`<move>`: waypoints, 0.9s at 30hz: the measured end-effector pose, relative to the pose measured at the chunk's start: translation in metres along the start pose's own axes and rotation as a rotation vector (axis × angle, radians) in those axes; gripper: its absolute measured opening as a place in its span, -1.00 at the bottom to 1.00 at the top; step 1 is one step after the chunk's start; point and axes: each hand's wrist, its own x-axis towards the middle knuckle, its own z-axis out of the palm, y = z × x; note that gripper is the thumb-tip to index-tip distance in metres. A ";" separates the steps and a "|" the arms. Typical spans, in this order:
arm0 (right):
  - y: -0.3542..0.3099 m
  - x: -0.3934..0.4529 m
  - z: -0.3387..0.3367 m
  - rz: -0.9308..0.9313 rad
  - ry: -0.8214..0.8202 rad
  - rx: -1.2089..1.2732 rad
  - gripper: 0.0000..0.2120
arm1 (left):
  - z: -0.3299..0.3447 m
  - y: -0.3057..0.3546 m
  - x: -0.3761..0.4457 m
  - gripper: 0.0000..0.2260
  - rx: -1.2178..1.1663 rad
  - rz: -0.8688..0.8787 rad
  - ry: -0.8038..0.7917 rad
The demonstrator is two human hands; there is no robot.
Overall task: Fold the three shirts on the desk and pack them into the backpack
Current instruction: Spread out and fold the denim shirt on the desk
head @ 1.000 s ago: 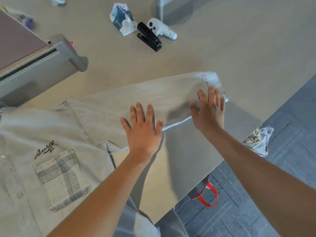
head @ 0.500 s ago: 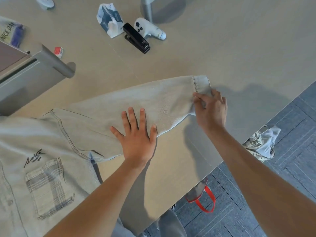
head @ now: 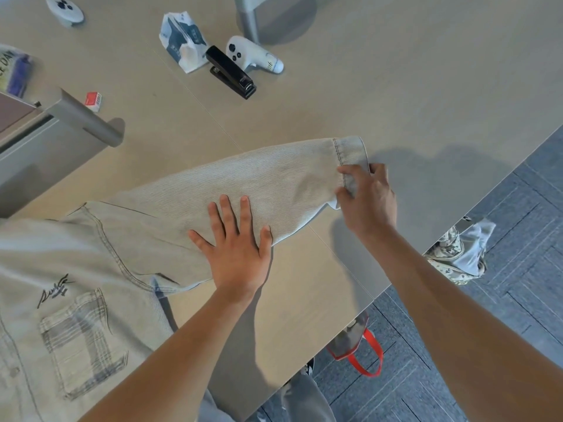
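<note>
Right hand [head: 367, 199] newly pinching right-pointing sleeve [head: 259, 184]

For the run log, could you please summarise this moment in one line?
left hand flat on sleeve | right hand pinches cuff | shirt unfolded on desk

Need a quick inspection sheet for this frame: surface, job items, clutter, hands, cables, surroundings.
Surface: beige desk, with a seam running across it.
Job's things: denim shirt lies flat, sleeve stretched right; only one shirt seen, no backpack seen.
Clutter: stapler, white controller, crumpled packet, small red box, second white device at far left.
Hands: left hand presses flat on the sleeve; right hand pinches the cuff.
Cables: nothing seen.
Surroundings: grey carpet floor, camouflage cloth and a red-handled bag beside the desk edge.
</note>
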 end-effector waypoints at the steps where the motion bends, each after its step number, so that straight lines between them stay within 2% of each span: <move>1: 0.000 0.000 -0.001 0.006 -0.009 -0.013 -0.57 | 0.000 0.000 0.000 -0.37 0.000 0.001 -0.001; 7: 0.006 -0.001 -0.007 -0.048 -0.059 -0.009 -0.38 | 0.000 0.000 0.001 -0.37 -0.001 0.002 -0.003; 15: 0.000 -0.016 -0.007 -0.174 0.125 0.199 -0.52 | -0.017 -0.008 0.002 -0.33 -0.089 0.032 -0.085; 19: -0.017 -0.022 -0.005 -0.214 0.160 0.321 -0.59 | -0.037 -0.045 -0.003 -0.36 -0.113 -0.056 0.023; 23: -0.048 -0.030 0.002 -0.269 0.170 0.356 -0.56 | -0.042 -0.098 -0.004 -0.35 -0.084 -0.179 0.011; 27: -0.090 -0.040 0.011 -0.356 0.178 0.349 -0.56 | -0.050 -0.139 -0.005 -0.37 -0.073 -0.226 0.020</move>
